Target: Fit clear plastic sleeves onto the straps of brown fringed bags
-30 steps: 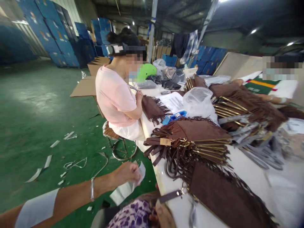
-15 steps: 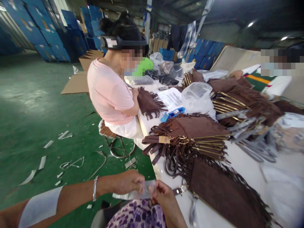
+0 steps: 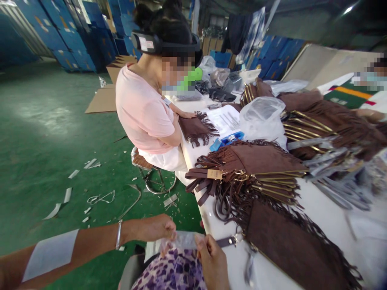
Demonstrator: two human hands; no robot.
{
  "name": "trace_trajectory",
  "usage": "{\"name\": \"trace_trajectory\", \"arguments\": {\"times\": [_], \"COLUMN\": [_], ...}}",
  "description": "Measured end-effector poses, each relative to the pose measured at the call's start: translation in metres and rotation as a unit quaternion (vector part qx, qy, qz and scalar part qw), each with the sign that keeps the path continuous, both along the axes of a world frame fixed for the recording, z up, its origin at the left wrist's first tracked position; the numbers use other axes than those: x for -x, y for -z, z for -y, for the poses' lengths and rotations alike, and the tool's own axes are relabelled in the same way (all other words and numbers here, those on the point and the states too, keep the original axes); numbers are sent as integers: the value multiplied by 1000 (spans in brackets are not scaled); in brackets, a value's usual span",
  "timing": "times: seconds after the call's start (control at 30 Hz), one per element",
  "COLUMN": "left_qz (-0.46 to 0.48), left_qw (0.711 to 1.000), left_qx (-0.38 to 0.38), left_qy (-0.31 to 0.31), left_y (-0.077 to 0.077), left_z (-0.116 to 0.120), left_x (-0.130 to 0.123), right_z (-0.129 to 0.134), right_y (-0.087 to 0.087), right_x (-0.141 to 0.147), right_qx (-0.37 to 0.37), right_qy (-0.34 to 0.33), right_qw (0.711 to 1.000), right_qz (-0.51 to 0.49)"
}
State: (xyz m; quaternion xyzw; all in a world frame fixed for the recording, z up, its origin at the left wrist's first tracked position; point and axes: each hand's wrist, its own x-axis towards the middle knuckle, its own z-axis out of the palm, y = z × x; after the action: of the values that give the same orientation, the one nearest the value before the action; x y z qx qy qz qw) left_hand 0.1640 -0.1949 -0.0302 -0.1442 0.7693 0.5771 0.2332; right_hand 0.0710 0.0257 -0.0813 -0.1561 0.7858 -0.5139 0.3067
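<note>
Over my lap, my left hand (image 3: 159,227) and my right hand (image 3: 211,257) pinch opposite ends of a clear, thin plastic piece (image 3: 185,240), which stretches between them. A white patch (image 3: 51,253) lies on my left forearm. Right of my hands, a brown fringed bag (image 3: 284,241) rests on the white table (image 3: 213,219), its dark strap (image 3: 226,242) reaching toward my right hand. Behind it is a stack of similar bags (image 3: 266,159) with a tan tag (image 3: 214,174).
A person in a pink top (image 3: 145,108) sits ahead, one hand on a brown bag (image 3: 193,128). Another person's arm (image 3: 370,114) shows at the right. A blue object (image 3: 226,141) and a plastic bag (image 3: 263,117) are on the table. Scraps litter the green floor (image 3: 99,197).
My hands are farther apart, with more of the clear plastic showing between them. The seated person's hand now lies flat on the bag. The whole view has shifted slightly.
</note>
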Motion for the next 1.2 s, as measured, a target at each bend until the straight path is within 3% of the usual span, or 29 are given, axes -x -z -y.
{"name": "trace_trajectory", "arguments": {"times": [0.1, 0.23, 0.33, 0.47, 0.57, 0.67, 0.87, 1.07, 1.2], "left_qz": [25, 72, 102, 123, 137, 151, 140, 140, 84], "left_qw": [998, 994, 991, 986, 984, 984, 985, 988, 996], "left_qx": [-54, -51, -61, -105, -114, -93, -50, -63, -38], "left_qy": [-27, -59, -65, -28, 0, -16, -93, -23, -18], "left_y": [11, 25, 23, 16, 19, 28, 37, 30, 28], "left_z": [6, 19, 25, 23, 25, 33, 44, 44, 39], "left_x": [-9, -29, -41, -56, -68, -77, -78, -82, -58], "right_z": [-4, -16, -22, -19, -13, -11, -23, -25, -18], "right_y": [-1, 2, 6, 10, 18, 30, 44, 43, 40], "right_x": [1, 3, -2, -21, -39, -50, -48, -50, -54], "right_qx": [21, 27, -7, -29, -23, -19, -14, -31, -20], "right_qy": [0, 38, 38, 28, 17, 29, 68, 46, 34], "right_qw": [999, 997, 998, 999, 998, 997, 996, 997, 996], "right_qz": [37, 62, 43, -20, -63, -74, -56, -54, -79]}}
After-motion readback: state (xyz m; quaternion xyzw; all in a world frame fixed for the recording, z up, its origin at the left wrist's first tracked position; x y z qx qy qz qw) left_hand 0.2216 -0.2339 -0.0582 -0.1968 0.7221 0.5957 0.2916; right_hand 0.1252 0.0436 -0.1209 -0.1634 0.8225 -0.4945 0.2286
